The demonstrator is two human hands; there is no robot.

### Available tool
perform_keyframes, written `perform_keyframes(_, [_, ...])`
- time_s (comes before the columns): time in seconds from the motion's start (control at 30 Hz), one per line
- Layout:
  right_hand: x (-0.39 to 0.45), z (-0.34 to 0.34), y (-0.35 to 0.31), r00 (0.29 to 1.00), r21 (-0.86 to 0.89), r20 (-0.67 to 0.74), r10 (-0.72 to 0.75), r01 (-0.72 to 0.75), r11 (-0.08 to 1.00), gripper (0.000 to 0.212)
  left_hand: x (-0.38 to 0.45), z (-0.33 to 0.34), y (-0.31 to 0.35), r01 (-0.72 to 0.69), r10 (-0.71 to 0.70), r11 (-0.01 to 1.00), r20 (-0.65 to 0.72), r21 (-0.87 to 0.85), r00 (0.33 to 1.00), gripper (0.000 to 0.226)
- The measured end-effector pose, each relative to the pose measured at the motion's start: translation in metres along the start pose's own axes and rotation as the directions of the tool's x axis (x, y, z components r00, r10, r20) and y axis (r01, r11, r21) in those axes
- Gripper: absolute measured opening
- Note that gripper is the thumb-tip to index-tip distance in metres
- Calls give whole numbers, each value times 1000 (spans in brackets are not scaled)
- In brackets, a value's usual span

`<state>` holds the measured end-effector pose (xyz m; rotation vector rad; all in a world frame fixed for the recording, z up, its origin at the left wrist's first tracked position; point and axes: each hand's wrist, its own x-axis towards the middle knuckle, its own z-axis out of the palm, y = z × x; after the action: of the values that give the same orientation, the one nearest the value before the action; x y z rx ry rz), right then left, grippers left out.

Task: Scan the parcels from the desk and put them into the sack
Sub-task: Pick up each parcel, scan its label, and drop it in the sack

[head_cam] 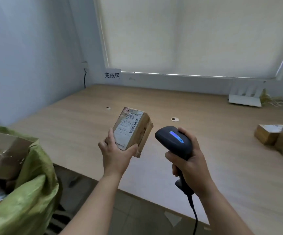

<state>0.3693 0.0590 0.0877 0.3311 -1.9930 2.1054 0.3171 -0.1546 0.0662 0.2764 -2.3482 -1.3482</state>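
My left hand (116, 155) grips a small brown cardboard parcel (134, 127) from below, holding it above the wooden desk (69, 126) with its white barcode label facing me. My right hand (190, 160) grips the handle of a black barcode scanner (173, 138), whose blue light is on; its head sits just right of the parcel. A green sack (29, 192) stands open at the lower left beside the desk, with a taped brown box (3, 153) inside. More brown parcels (278, 139) lie at the desk's right edge.
A white router (245, 95) and some yellowish packing straw (271, 99) sit at the back right by the window blind. A paper sign (112, 75) hangs on the wall behind. The scanner cable (195, 216) hangs down past the desk's front edge.
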Motion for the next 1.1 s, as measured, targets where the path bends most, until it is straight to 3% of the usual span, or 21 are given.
perform_keyframes(0.47, [29,257,10,948,65,317,1,-22,998,73,52,-222,-109,102,-165,976,-343,-194,925,103])
perform_keyframes(0.6, [26,317,15,909,80,416,12,-50,996,72,45,-276,-140,157,-226,970,-441,-188,869,101])
perform_keyframes(0.93, [15,425,35,824,137,567,-22,-67,988,78,42,-385,-207,407,-305,913,-718,-33,625,101])
perform_keyframes(1.1, [18,444,38,822,128,570,-8,-80,989,73,62,-415,-230,500,-312,866,-742,35,593,103])
